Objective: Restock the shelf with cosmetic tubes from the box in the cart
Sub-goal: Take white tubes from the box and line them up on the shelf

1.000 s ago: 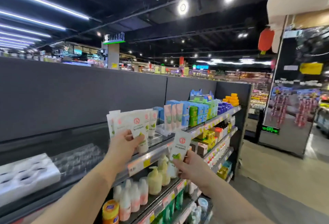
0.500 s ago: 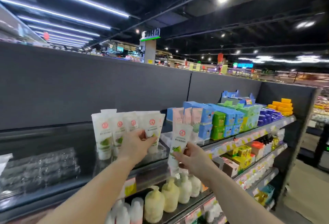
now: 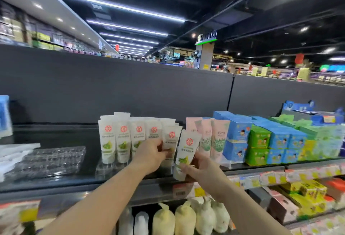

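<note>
A row of white cosmetic tubes point(image 3: 107, 141) with red logos and green leaves stands upright on the top shelf point(image 3: 89, 178). My left hand point(image 3: 150, 157) reaches into the right end of that row and grips a white tube point(image 3: 170, 139) there. My right hand point(image 3: 200, 169) holds another white tube point(image 3: 185, 152) by its lower part, tilted slightly, just right of the row and in front of the shelf's edge. The box and the cart are out of view.
Pink tubes point(image 3: 217, 137) stand right of the white ones, then blue boxes point(image 3: 237, 137) and green boxes point(image 3: 258, 147). A clear plastic tray point(image 3: 52, 160) lies on the shelf at left. Pump bottles point(image 3: 184, 219) fill the shelf below. A dark back panel point(image 3: 130, 89) rises behind.
The view has swung left and closer to the shelf. My right hand has brought its tube up beside the row. My left hand stays on the tubes at the row's right end.
</note>
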Tool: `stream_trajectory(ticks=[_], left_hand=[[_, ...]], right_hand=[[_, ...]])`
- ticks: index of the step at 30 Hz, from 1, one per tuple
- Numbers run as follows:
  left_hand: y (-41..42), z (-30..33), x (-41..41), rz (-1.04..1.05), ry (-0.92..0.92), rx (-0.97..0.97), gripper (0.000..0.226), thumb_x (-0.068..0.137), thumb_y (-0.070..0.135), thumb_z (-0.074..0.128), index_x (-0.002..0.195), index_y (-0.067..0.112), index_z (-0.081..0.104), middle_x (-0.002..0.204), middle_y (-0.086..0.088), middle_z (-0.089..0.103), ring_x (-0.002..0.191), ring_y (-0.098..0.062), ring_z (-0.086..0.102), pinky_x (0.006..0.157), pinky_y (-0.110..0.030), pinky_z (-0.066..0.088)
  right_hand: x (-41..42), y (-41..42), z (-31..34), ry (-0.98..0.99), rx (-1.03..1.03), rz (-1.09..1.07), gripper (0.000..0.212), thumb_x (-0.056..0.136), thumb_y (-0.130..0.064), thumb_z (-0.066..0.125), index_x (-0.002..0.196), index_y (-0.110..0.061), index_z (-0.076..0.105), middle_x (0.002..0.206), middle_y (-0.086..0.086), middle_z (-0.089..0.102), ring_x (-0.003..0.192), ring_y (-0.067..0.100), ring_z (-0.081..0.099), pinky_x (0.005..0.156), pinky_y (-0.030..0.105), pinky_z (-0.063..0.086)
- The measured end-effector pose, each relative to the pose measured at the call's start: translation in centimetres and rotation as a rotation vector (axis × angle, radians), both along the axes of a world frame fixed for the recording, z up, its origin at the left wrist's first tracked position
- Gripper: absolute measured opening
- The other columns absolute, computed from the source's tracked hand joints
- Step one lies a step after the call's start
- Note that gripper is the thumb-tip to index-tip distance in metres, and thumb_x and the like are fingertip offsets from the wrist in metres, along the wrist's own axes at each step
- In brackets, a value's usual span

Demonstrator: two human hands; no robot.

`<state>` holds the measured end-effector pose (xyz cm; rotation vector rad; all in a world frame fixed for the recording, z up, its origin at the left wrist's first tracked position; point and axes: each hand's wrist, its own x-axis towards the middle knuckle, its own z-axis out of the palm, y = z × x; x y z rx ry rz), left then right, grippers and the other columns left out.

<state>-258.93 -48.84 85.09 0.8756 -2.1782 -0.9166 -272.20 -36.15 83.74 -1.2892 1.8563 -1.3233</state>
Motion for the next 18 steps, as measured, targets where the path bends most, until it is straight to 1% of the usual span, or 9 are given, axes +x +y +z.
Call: stream_trajectory(ticks=[3,6,8,11,13,14,15,16,18], left_hand=[[0.1,-0.3,-0.1,0.035,-0.016,0.012,0.026,0.093,0.019,0.063,0.118,0.025,0.064,0.124,0.007,0.065,0.118,-0.014,0.058,0.096,-0.029,0.047],[0.0,-0.4,-0.1,0.043,-0.047,0.024,0.026,0.092,0.021,0.064,0.118,0.024,0.064,0.124,0.008,0.065,0.118,-0.014,0.058,0.099,-0.033,0.048],[-0.1,-0.5,0.0,0.031,-0.033,0.057,0.026,0.093,0.022,0.063,0.118,0.023,0.064,0.122,0.011,0.064,0.114,-0.011,0.058,0.098,-0.032,0.048],[0.2,-0.8,0.9,0.065,0.053,0.056,0.024,0.094,0.025,0.062,0.118,0.023,0.065,0.111,0.016,0.063,0.101,-0.003,0.056,0.086,-0.022,0.048],[0.4,-0.8,2.2,0.06,0.177,0.057,0.018,0.096,0.029,0.058,0.11,0.024,0.068,0.104,0.017,0.067,0.099,-0.005,0.062,0.082,-0.023,0.05],[0.6,-0.6,3.0,0.027,0.233,0.103,0.015,0.097,0.03,0.057,0.104,0.026,0.069,0.1,0.015,0.069,0.098,-0.009,0.064,0.082,-0.026,0.053],[0.7,-0.1,3.8,-0.038,0.25,0.174,0.013,0.097,0.029,0.057,0.1,0.028,0.069,0.096,0.014,0.071,0.096,-0.01,0.066,0.081,-0.028,0.056],[1.0,0.4,4.6,-0.128,0.208,0.223,0.01,0.096,0.029,0.059,0.098,0.033,0.068,0.094,0.016,0.072,0.092,-0.006,0.067,0.078,-0.025,0.057],[1.0,1.0,5.7,-0.262,0.054,0.164,0.018,0.091,0.025,0.066,0.101,0.04,0.065,0.096,0.024,0.071,0.09,0.007,0.065,0.071,-0.011,0.052]], right_hand=[[0.2,-0.6,-0.3,0.003,-0.006,0.052,0.033,0.089,-0.031,0.069,0.121,-0.033,0.06,0.114,-0.013,0.07,0.108,0.009,0.064,0.095,0.04,0.055],[0.3,-0.9,-0.4,0.004,-0.008,0.08,0.04,0.089,-0.034,0.068,0.127,-0.036,0.056,0.117,-0.014,0.068,0.111,0.008,0.063,0.095,0.039,0.055],[0.6,-0.8,-0.2,0.025,-0.012,0.083,0.041,0.09,-0.034,0.067,0.129,-0.037,0.054,0.119,-0.016,0.066,0.111,0.007,0.062,0.095,0.036,0.055],[1.1,-0.9,0.2,0.048,-0.03,0.066,0.042,0.092,-0.034,0.065,0.13,-0.037,0.048,0.123,-0.019,0.06,0.114,0.006,0.057,0.091,0.029,0.052],[1.5,-1.1,0.7,0.028,-0.052,0.078,0.038,0.092,-0.031,0.064,0.127,-0.035,0.05,0.121,-0.018,0.062,0.113,0.007,0.058,0.089,0.026,0.052],[1.7,-1.4,0.9,0.02,-0.065,0.084,0.036,0.092,-0.031,0.065,0.125,-0.034,0.051,0.12,-0.016,0.064,0.112,0.007,0.06,0.088,0.027,0.054],[2.0,-1.7,1.1,0.035,-0.074,0.081,0.035,0.091,-0.031,0.065,0.124,-0.032,0.053,0.119,-0.015,0.065,0.111,0.007,0.061,0.088,0.027,0.055],[2.4,-2.1,1.2,0.067,-0.079,0.067,0.034,0.091,-0.033,0.066,0.123,-0.03,0.054,0.117,-0.015,0.066,0.109,0.005,0.061,0.086,0.026,0.055],[3.3,-2.8,1.2,0.117,-0.087,0.05,0.035,0.091,-0.036,0.065,0.124,-0.03,0.056,0.115,-0.016,0.066,0.105,0.004,0.062,0.085,0.025,0.055]])
